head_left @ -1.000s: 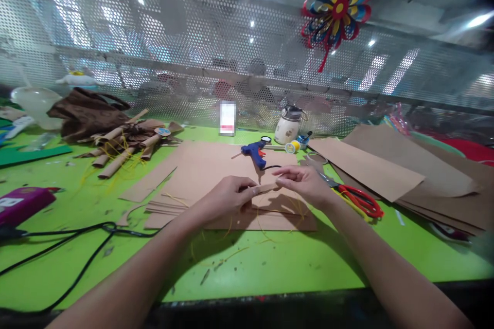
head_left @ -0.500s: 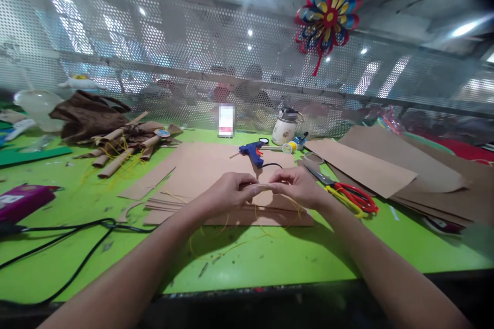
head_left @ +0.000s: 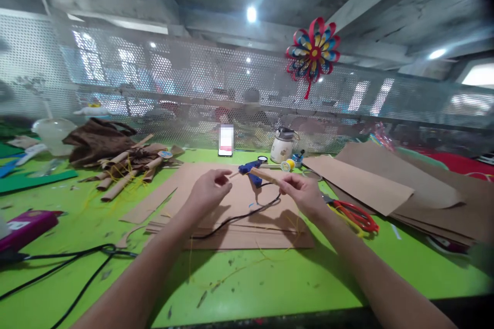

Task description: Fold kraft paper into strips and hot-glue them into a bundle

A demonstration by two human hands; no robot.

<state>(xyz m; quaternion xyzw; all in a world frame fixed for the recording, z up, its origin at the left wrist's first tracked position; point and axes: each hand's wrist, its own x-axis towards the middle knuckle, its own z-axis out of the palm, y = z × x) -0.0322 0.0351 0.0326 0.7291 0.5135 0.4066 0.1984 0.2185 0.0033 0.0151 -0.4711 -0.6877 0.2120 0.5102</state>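
The paper strip is over the brown sheets, by the glue gun. The right hand pinches its end. The left hand has bent fingers, a little apart from the thumb. Red scissors lie on the green table.

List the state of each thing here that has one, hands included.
Left grip: open, nothing visibly held.
Right grip: closed on brown paper strip.
Brown paper strip: raised, tilted.
Blue glue gun: set down, glue stick protruding, power unclear.
Phone: upright, screen lit.
Bottle: upright, lid on.
Red-handled scissors: lying down, blades mostly hidden.
Yellow thread spool: on its side.
Brown paper rolls: heaped, rolled up.
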